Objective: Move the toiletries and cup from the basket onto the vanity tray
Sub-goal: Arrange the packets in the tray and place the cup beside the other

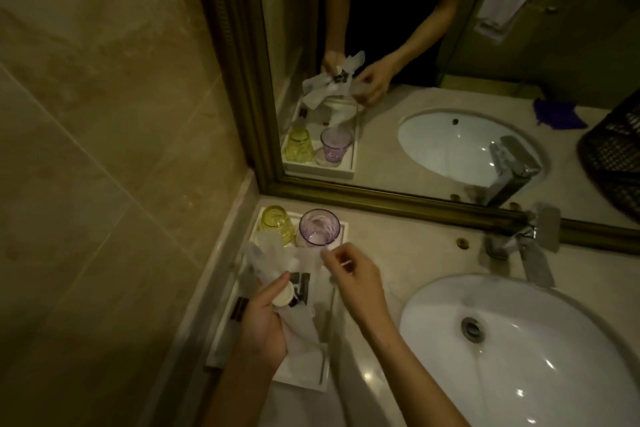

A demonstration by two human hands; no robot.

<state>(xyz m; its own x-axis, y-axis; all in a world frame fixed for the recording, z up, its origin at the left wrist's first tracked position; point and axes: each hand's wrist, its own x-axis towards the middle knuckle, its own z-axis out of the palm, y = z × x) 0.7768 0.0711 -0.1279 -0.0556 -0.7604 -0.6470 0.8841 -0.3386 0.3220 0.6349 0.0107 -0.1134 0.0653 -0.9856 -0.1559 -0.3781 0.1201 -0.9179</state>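
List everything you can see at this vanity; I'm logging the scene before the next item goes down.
Tray: one, white, counter's left corner.
Yellow cup: one, tray's far end.
Purple cup: one, beside the yellow cup.
Packets: several, white, over the tray.
Sink: one, white, right.
Faucet: one, chrome, behind the sink.
Mirror: one, gold-framed, back wall.
Left hand: holds the packets.
Right hand: pinches a small item.

Two cups (298, 227) stand on the tray (304, 378), left of the sink (519, 340).
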